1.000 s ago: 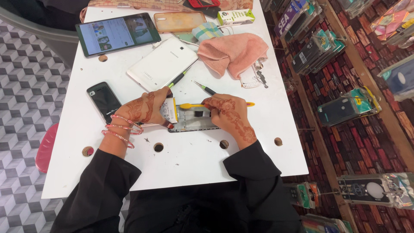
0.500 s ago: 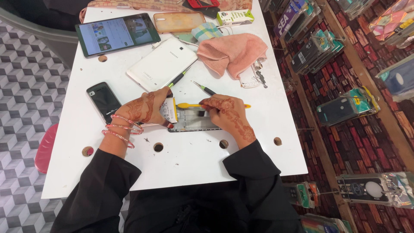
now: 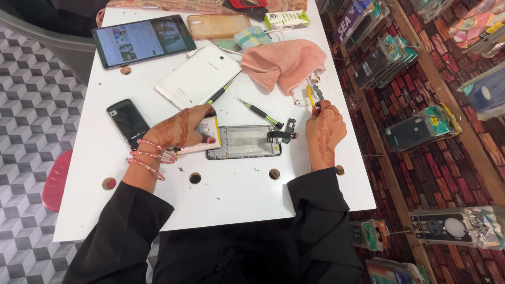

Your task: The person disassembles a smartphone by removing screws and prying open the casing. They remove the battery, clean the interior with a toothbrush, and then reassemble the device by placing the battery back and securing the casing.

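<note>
Two fingers (image 3: 314, 107) round yellow tool (image 3: 310, 97).

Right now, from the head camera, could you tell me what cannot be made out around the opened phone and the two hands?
- Head view: the left hand covers the left end of the opened phone.
- The right hand hides most of the yellow tool; its tip is too small to identify.
- The pink cloth covers whatever lies under it.
- The red item is cut off by the top edge.

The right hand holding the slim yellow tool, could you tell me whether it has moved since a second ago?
Yes. The right hand has left the opened phone frame, moving toward the pink cloth, lifting the yellow tool.
</note>
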